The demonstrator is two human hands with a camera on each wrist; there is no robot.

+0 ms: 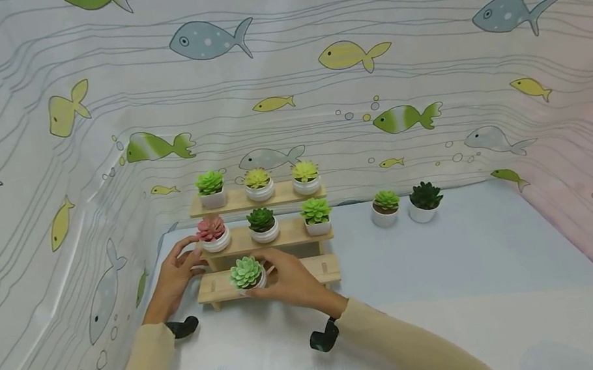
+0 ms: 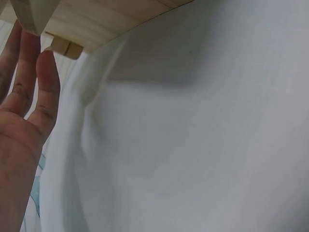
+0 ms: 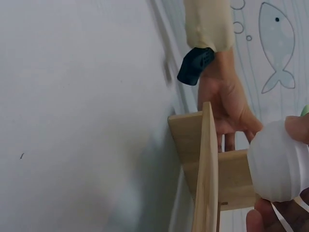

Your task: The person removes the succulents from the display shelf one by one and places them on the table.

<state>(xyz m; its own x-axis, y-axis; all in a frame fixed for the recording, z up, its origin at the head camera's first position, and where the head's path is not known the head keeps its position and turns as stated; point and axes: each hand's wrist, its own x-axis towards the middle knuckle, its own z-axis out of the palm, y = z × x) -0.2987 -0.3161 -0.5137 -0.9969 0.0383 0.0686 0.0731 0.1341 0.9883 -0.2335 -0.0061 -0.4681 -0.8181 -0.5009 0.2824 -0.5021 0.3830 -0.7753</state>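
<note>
My right hand (image 1: pixel 292 281) pinches the white pot (image 3: pixel 275 164) of a pale green succulent (image 1: pixel 245 272) between thumb and fingers, over the bottom step (image 1: pixel 319 265) of a three-step wooden plant stand. Whether the pot touches that step I cannot tell. At the stand's left end, my left hand (image 1: pixel 173 279) touches the wood with lightly bent fingers, beside a red succulent (image 1: pixel 211 228) on the middle step. In the left wrist view the fingertips lie against the wood (image 2: pixel 111 19), partly hidden behind it.
A dark green succulent (image 1: pixel 261 219) and a bright green one (image 1: pixel 315 210) share the middle step. Three more stand on the top step (image 1: pixel 230 199). Two potted succulents, one green (image 1: pixel 386 203) and one dark (image 1: pixel 425 198), stand to the right. Fish-print cloth (image 1: pixel 319 108) walls the table.
</note>
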